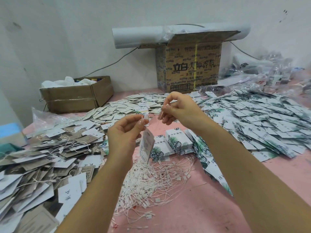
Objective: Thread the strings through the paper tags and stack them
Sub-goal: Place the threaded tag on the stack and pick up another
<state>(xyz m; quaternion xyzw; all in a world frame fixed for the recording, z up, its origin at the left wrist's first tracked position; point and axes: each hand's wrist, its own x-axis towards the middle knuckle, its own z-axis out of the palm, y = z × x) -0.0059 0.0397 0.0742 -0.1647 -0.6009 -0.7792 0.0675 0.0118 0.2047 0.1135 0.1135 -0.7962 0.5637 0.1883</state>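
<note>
The left hand [125,132] is raised over a pink table [193,212], thumb and forefinger pinching the top of a tag [147,146] that hangs edge-on below them. Just beside it, the right hand [178,109] pinches the end of a thin white string [161,116], its other fingers curled. Under both hands lies a tangle of loose strings [151,179], with neat tag stacks [178,140] behind. A grey heap [42,162] of tags spreads left, a leaf-printed heap [260,118] right. A tall box [188,64] and a low box [75,95] stand by the wall.
</note>
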